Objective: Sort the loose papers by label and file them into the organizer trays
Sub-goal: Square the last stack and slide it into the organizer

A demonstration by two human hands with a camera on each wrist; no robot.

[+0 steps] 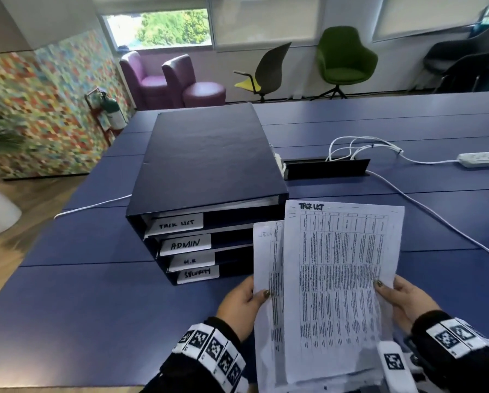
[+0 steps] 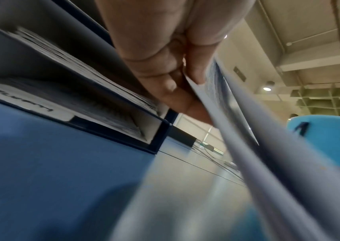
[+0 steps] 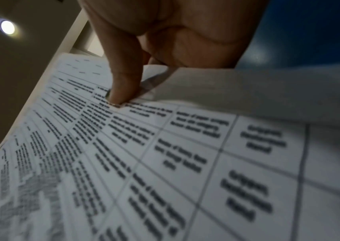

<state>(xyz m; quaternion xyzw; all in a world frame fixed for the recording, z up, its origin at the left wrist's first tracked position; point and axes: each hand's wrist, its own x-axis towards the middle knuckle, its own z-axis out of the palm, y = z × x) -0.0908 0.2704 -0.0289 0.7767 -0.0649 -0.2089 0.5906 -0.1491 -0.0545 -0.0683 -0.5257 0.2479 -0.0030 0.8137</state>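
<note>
A dark blue organizer (image 1: 206,154) with stacked trays stands on the blue table (image 1: 81,293); its white tabs read TASK LIST (image 1: 176,224), ADMIN, H.R and SECURITY from top down. I hold a sheaf of printed papers (image 1: 269,279) upright just right of its front. My right hand (image 1: 402,296) pinches the front sheet (image 1: 340,285), headed TASK LIST, at its right edge, thumb on the print (image 3: 121,91). My left hand (image 1: 243,299) pinches the sheets behind at their left edge (image 2: 206,91). The bottom tray (image 2: 107,117) holds paper.
White cables (image 1: 359,148) and a power strip (image 1: 481,159) lie on the table behind the papers, beside a raised black cable hatch (image 1: 325,167). Chairs (image 1: 342,61) line the far wall. Bare tabletop lies left of the organizer.
</note>
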